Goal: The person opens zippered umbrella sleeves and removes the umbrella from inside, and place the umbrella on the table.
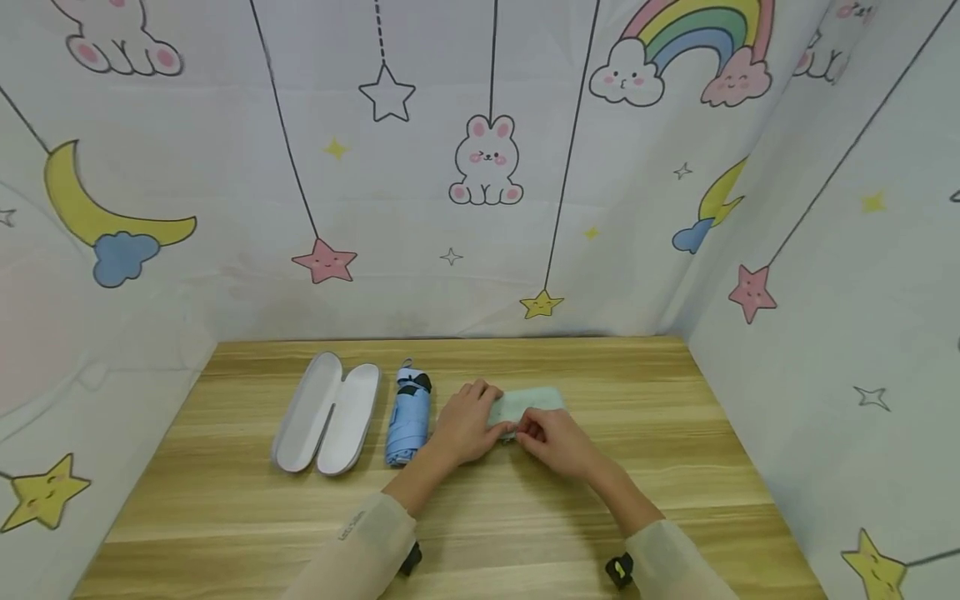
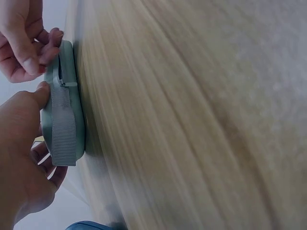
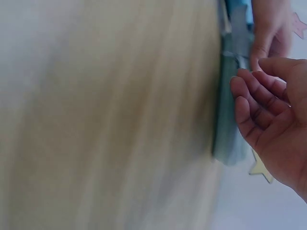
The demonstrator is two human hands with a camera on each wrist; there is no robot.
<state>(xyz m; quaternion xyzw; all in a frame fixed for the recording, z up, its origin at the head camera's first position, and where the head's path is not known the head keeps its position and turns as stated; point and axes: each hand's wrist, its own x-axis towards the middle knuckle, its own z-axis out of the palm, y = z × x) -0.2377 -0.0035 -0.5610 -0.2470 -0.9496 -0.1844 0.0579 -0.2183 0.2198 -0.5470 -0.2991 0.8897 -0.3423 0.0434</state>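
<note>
A pale green zippered case (image 1: 534, 402) lies on the table in front of me, with a ribbed grey zipper band (image 2: 63, 136) along its side in the left wrist view. My left hand (image 1: 465, 425) grips the case's left end, thumb on the near side and fingers at the far side. At the front edge, my right hand (image 1: 557, 443) pinches with thumb and forefinger at the zipper, its other fingers curled. The zipper pull itself is mostly hidden by the fingertips. A dark slit (image 2: 61, 72) shows in the zipper beside the right hand.
Left of my left hand lies a folded blue umbrella (image 1: 408, 425) with a wrist loop. Farther left an open, light-coloured glasses case (image 1: 348, 425) rests on the wooden table (image 1: 480, 533). A printed white curtain (image 1: 420, 208) stands behind the table and at both sides.
</note>
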